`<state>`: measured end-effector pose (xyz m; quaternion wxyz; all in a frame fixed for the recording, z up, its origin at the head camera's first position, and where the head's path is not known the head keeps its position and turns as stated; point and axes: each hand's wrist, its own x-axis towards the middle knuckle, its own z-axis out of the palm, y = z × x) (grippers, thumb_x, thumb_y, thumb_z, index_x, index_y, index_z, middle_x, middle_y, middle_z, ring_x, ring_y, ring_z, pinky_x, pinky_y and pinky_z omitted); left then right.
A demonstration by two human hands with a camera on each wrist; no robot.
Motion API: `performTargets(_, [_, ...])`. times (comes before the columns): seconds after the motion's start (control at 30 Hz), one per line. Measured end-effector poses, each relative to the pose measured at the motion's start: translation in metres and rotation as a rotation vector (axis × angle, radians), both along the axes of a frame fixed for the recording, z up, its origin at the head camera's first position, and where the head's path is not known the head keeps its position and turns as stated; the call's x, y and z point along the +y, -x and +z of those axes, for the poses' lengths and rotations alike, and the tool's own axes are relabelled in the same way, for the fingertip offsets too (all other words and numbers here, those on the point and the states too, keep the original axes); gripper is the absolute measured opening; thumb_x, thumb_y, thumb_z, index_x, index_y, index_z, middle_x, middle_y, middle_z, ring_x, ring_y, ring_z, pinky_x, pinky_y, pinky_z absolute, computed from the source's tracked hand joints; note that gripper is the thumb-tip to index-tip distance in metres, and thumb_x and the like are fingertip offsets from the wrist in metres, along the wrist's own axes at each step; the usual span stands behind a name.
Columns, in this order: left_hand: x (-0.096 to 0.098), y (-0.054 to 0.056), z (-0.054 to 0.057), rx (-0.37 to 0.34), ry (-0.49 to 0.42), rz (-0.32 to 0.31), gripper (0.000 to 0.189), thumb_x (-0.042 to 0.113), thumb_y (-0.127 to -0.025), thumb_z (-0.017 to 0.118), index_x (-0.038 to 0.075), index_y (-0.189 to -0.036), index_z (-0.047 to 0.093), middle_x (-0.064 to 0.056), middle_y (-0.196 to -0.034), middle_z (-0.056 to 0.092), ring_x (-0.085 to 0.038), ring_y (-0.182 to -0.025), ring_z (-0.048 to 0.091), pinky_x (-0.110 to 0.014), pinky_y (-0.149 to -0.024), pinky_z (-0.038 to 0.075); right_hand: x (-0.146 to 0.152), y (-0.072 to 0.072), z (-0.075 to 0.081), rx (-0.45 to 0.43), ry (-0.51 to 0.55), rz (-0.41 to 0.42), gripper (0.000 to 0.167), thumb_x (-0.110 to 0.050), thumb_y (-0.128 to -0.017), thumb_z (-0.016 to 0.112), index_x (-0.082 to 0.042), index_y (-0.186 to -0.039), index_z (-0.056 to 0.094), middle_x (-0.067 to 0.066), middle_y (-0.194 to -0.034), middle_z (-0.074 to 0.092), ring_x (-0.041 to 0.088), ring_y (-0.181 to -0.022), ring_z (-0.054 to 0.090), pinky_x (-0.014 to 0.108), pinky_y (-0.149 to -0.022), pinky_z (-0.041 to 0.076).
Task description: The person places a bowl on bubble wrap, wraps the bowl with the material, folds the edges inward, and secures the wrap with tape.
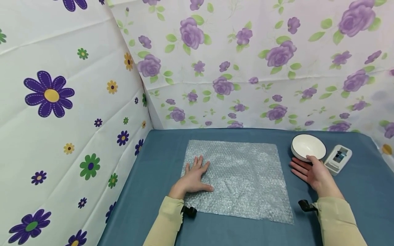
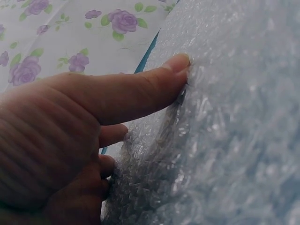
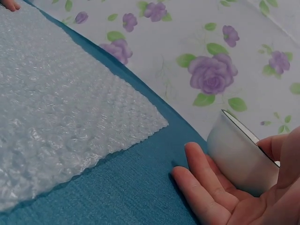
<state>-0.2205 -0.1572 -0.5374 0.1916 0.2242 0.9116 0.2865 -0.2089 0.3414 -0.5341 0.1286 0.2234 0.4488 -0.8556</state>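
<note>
A sheet of bubble wrap (image 1: 243, 181) lies spread on the blue table. Fingers spread, my left hand (image 1: 194, 177) rests on the sheet's left part; the left wrist view shows its thumb (image 2: 140, 91) against the bubbled surface. At the right, a white bowl (image 1: 307, 145) with a dark rim is held by my right hand (image 1: 318, 174). In the right wrist view the thumb (image 3: 272, 145) hooks over the bowl's rim, while the fingers (image 3: 206, 180) lie along its outside and underneath. Whether the bowl touches the table cannot be told.
Right of the bowl sits a small white rounded device (image 1: 343, 153) with a dark window, close to my right hand. The blue table (image 1: 147, 191) meets a flower-print cloth (image 1: 221, 65) at the back and another (image 1: 67, 130) at the left.
</note>
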Motion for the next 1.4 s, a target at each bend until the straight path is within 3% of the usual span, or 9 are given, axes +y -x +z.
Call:
performTargets(0.5, [0.001,-0.004,0.001,0.017,-0.003,-0.005,0.110,0.048,-0.089,0.089,0.010,-0.171,0.026,-0.019,-0.177,-0.006,-0.039,-0.162,-0.013,-0.069,-0.124,-0.011,0.003,-0.004,-0.007,-0.008,0.004,0.003,0.081,-0.022,-0.116,0.033,-0.035,-0.163,-0.032,0.003,-0.106,0.080,0.022,-0.100,0.079,0.050,-0.100,0.058])
performTargets(0.8, [0.002,-0.004,0.001,0.023,0.003,-0.009,0.110,0.048,-0.089,0.088,0.011,-0.171,0.025,-0.019,-0.178,-0.006,-0.038,-0.163,-0.013,-0.069,-0.124,-0.011,0.003,-0.008,-0.006,0.017,0.012,-0.004,0.080,-0.020,-0.116,0.029,-0.039,-0.161,-0.034,0.005,-0.106,0.080,0.023,-0.100,0.079,0.050,-0.098,0.059])
performTargets(1.0, [0.002,-0.004,0.001,0.022,0.009,-0.009,0.109,0.049,-0.090,0.087,0.011,-0.172,0.025,-0.019,-0.178,-0.006,-0.038,-0.163,-0.013,-0.069,-0.124,-0.011,0.006,-0.004,-0.001,-0.045,0.093,-0.010,0.078,-0.029,-0.118,0.029,-0.043,-0.159,-0.035,0.009,-0.106,0.080,0.027,-0.101,0.079,0.053,-0.103,0.056])
performTargets(1.17, [0.001,-0.003,0.000,0.018,0.007,-0.012,0.110,0.049,-0.090,0.087,0.011,-0.172,0.025,-0.019,-0.178,-0.007,-0.038,-0.162,-0.014,-0.069,-0.124,-0.011,0.005,-0.003,0.007,-0.067,0.150,0.007,0.080,-0.028,-0.118,0.032,-0.044,-0.161,-0.033,0.012,-0.105,0.080,0.025,-0.105,0.078,0.054,-0.102,0.057])
performTargets(1.4, [0.000,-0.001,0.000,0.017,0.003,-0.006,0.109,0.048,-0.090,0.087,0.012,-0.172,0.025,-0.018,-0.178,-0.008,-0.037,-0.162,-0.014,-0.068,-0.124,-0.012,-0.019,-0.010,0.022,0.043,-0.007,0.076,0.084,-0.029,-0.117,0.034,-0.039,-0.159,-0.039,-0.001,-0.107,0.079,0.013,-0.105,0.076,0.044,-0.084,0.062])
